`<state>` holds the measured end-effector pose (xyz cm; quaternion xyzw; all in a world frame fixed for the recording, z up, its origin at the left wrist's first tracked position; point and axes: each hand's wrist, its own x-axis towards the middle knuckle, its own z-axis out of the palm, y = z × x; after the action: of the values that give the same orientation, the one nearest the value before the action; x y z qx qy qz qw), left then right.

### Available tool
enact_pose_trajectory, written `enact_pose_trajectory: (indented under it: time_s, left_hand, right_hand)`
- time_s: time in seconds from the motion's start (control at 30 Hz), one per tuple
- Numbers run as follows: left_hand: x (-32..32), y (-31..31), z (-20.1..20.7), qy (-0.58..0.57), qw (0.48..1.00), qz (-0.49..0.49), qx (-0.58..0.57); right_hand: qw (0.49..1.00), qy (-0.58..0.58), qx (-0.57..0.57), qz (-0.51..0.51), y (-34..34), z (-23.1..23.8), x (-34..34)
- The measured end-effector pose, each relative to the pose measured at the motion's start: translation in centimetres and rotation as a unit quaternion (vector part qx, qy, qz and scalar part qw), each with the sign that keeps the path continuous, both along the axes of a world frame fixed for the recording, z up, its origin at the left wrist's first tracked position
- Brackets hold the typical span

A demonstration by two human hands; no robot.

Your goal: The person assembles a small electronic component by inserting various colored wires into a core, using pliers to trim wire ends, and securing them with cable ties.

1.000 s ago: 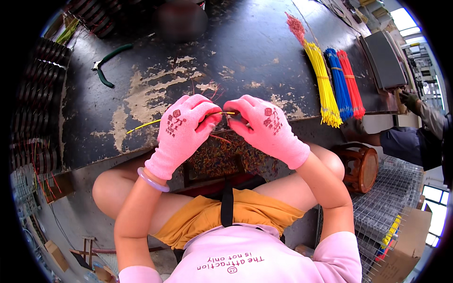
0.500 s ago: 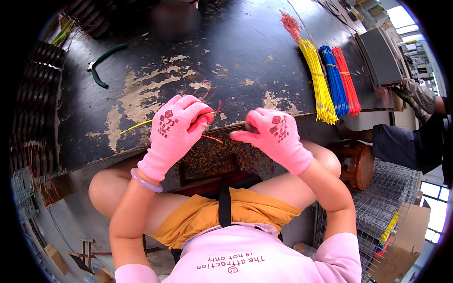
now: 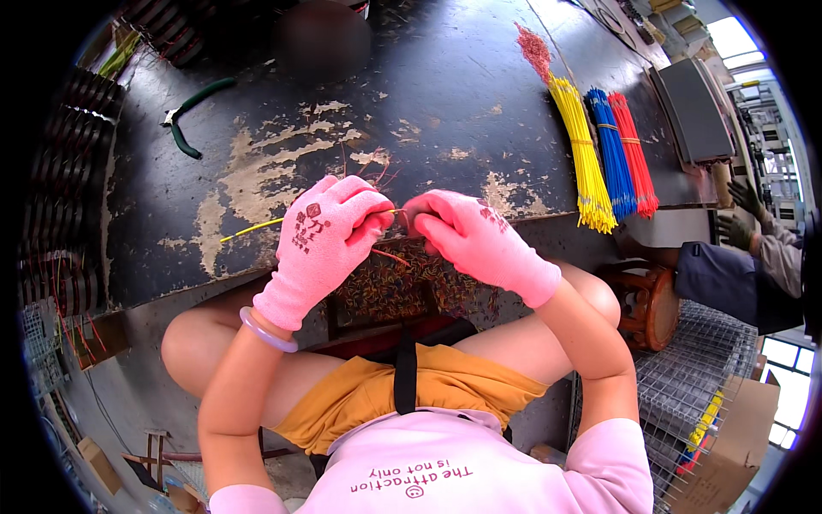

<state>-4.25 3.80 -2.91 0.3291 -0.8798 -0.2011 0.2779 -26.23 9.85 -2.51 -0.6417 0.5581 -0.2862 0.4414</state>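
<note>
Both my hands wear pink gloves with dark print on the back. A thin yellow wire (image 3: pixel 253 229) runs through the closed fingers of my left hand (image 3: pixel 318 244), its long end sticking out to the left over the table edge. Its other tip shows just right of that hand, where fine red wire strands (image 3: pixel 402 212) meet it. My right hand (image 3: pixel 484 238) pinches at these strands, close beside the left fingertips; its fingertips are partly hidden. Below the left hand a short red wire end (image 3: pixel 390 256) pokes out. Several fine reddish wires (image 3: pixel 381 167) lie just beyond the hands.
Bundles of yellow (image 3: pixel 582 154), blue (image 3: pixel 611 154) and red wires (image 3: pixel 634 154) lie at the right, near a reddish pile of fine wire (image 3: pixel 534 53). Green-handled cutters (image 3: pixel 184 120) rest at left on the worn black table (image 3: pixel 282 94). Wire scraps (image 3: pixel 385 287) fill a drawer below. Another person's gloved hands (image 3: pixel 741 214) are far right.
My right hand has come left to meet the left hand, its fingers closing on the red strands. The left hand stays nearly in place with the yellow wire. The other person's hands have shifted.
</note>
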Motion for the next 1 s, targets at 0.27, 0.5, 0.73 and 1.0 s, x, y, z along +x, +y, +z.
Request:
enact_pose_trajectory:
  time_s: [0.27, 0.5, 0.73, 1.0]
  left_hand:
    - [0.0, 0.0, -0.2, 0.006, 1.0, -0.006, 0.001]
    - [0.1, 0.0, -0.2, 0.001, 1.0, -0.007, 0.011]
    - [-0.1, 0.2, -0.3, 0.001, 1.0, -0.007, 0.009]
    - [0.4, 0.6, 1.9, -0.003, 1.0, -0.013, 0.008]
  right_hand:
    - [0.947, -0.213, 0.221, -0.098, -1.2, 0.6, 1.2]
    - [0.946, 0.184, -0.261, -0.058, -0.2, 0.0, 0.4]
    - [0.882, 0.33, -0.333, -0.044, 0.9, -1.0, -0.6]
    - [0.996, 0.026, -0.067, -0.056, -0.7, -0.2, 1.3]
